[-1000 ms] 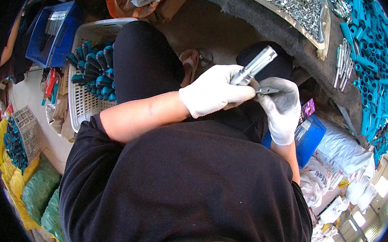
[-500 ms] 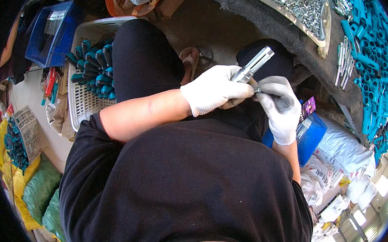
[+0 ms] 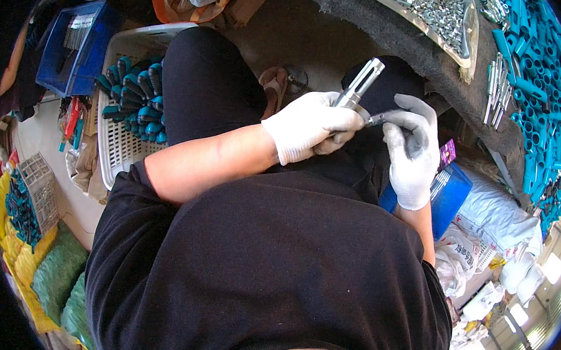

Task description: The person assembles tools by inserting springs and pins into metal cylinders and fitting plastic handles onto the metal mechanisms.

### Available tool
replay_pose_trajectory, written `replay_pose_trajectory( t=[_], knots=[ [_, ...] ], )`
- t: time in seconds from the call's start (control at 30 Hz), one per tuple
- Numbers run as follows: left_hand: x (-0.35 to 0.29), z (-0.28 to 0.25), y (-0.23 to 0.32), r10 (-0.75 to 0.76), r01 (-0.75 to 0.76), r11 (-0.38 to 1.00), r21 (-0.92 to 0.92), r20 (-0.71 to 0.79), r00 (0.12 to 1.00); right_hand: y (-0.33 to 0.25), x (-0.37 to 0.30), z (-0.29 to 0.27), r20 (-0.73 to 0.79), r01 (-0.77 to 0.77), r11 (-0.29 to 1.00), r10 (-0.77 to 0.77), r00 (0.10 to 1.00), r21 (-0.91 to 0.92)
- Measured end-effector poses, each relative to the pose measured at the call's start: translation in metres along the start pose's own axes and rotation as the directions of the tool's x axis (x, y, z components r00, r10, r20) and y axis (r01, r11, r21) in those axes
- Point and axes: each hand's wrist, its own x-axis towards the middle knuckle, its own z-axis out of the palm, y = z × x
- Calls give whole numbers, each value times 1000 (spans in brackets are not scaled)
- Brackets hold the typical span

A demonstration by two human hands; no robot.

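Observation:
My left hand point(image 3: 316, 124), in a white glove, is closed around a shiny slotted metal tube point(image 3: 361, 84) that tilts up and to the right. Its lower end is hidden in my fingers. A small metal piece point(image 3: 373, 120) juts out by the left thumb tip; its exact kind is too small to tell. Close beside it, my gloved right hand point(image 3: 411, 148) has its fingers apart, with a grey-stained fingertip at the small piece. Whether that finger touches the piece I cannot tell.
A workbench edge point(image 3: 426, 52) carries a tray of small metal parts point(image 3: 428, 13), metal rods point(image 3: 496, 92) and a heap of teal tubes point(image 3: 539, 108). A white basket point(image 3: 116, 154) holds teal-and-black handles point(image 3: 140, 93). Blue bins point(image 3: 454, 203) sit at both sides.
My right hand has loosened its pinch at the small metal piece, spreading its fingers and shifting slightly right. The tube in my left hand has turned and moved a little left and up.

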Motion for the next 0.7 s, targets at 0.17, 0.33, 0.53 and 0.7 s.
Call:
replay_pose_trajectory(
  t=[0.17,0.33,0.53,0.7],
  knots=[
    [3,-5,-1,29,-31,997,-75,-31,999,-5,5,-8,-100,119,992,-123,987,-50],
    [4,-6,0,43,-46,994,-95,-27,999,-4,6,-12,-104,140,984,-152,983,-113],
    [3,-4,2,49,-53,994,-97,-45,998,-4,6,-12,-102,65,991,-77,992,-120],
    [4,-7,1,49,-52,994,-101,-26,998,-7,8,-12,-122,35,992,-50,991,-124]
  ],
)
